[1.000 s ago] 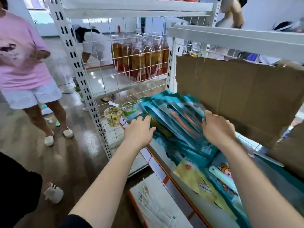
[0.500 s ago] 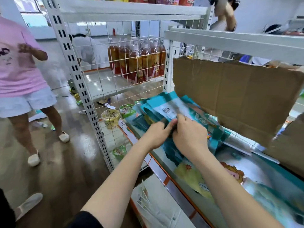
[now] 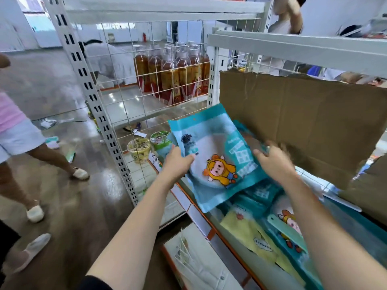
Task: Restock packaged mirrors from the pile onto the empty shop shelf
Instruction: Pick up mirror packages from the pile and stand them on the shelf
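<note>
My left hand (image 3: 178, 162) grips the left edge of a teal packaged mirror (image 3: 217, 162) that bears a cartoon child in yellow. It is lifted and tilted above the shelf. My right hand (image 3: 274, 162) is at the pack's right edge, thumb toward it; motion blur hides whether the fingers hold it. Beneath lies the pile of packs (image 3: 261, 197), with a yellow pack (image 3: 247, 229) and another cartoon pack (image 3: 289, 222), spread over the shelf (image 3: 201, 208) with its orange-trimmed front.
A torn cardboard sheet (image 3: 303, 122) hangs behind the shelf. Two noodle cups (image 3: 139, 149) stand at the shelf's left end by the wire grid, bottles (image 3: 173, 80) beyond. A white upright post (image 3: 98, 105) stands left. A person in pink (image 3: 12, 130) walks on the floor.
Both hands gripped the fanned stack together; now my left hand lifts one cartoon pack clear and my right hand has shifted to the right. The person in pink stepped left.
</note>
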`<action>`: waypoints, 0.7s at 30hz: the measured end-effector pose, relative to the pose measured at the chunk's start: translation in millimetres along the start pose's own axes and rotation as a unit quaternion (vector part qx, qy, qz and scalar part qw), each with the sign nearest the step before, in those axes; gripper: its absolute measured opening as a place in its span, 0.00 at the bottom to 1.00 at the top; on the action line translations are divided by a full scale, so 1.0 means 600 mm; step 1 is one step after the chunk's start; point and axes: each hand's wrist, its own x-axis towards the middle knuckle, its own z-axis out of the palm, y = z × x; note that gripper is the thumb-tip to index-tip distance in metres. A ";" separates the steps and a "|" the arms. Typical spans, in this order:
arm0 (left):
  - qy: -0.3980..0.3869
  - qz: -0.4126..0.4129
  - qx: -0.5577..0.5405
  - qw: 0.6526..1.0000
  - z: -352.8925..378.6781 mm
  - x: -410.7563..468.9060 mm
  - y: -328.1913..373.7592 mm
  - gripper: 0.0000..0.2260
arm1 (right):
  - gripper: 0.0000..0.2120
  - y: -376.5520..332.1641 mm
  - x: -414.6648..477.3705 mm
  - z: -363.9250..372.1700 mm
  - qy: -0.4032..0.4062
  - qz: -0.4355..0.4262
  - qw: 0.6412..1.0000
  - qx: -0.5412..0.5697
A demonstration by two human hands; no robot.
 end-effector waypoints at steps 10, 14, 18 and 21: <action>0.068 -0.019 -0.008 0.997 -0.023 0.031 -0.001 0.08 | 0.64 0.033 0.053 0.005 -0.202 0.096 0.974 0.044; 0.072 -0.029 -0.015 0.997 -0.024 0.038 -0.004 0.10 | 0.50 0.031 0.059 0.002 -0.179 0.046 0.983 -0.012; 0.067 -0.024 0.000 0.997 -0.034 0.037 -0.007 0.12 | 0.34 0.042 0.066 -0.007 -0.146 0.044 0.988 0.002; 0.070 -0.024 -0.006 0.997 -0.040 0.028 -0.007 0.12 | 0.39 0.042 0.063 -0.016 -0.208 0.061 0.973 0.086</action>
